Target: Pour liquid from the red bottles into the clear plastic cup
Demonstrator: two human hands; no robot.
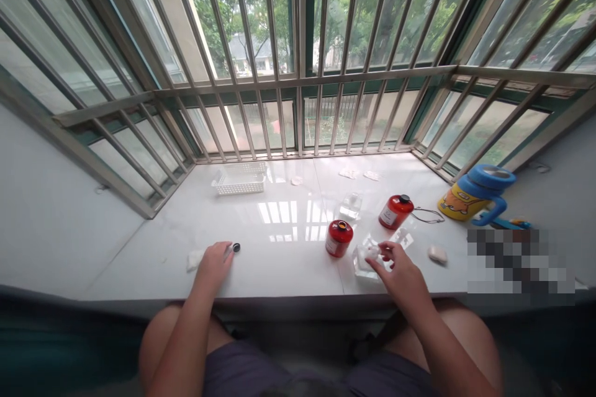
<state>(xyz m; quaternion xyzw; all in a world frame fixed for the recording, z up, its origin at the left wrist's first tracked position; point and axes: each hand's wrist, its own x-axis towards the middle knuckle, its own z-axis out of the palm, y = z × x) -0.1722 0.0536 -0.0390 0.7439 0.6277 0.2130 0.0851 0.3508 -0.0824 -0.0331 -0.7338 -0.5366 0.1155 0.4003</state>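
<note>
My left hand rests low over the white counter, its thumb and forefinger closed at a small round black cap. White folded tissue lies just left of that hand. My right hand pinches a small clear piece at the top of a square clear glass bottle; its exact shape is hard to make out. Beside this glass bottle stands an uncapped red bottle with a pale label. A second red bottle, farther back, wears its black cap.
Another clear glass bottle stands behind the red one. At right are a blue and yellow flask, a thin cord and a whitish stone-like piece. A white basket sits at the back left. Window bars bound the counter.
</note>
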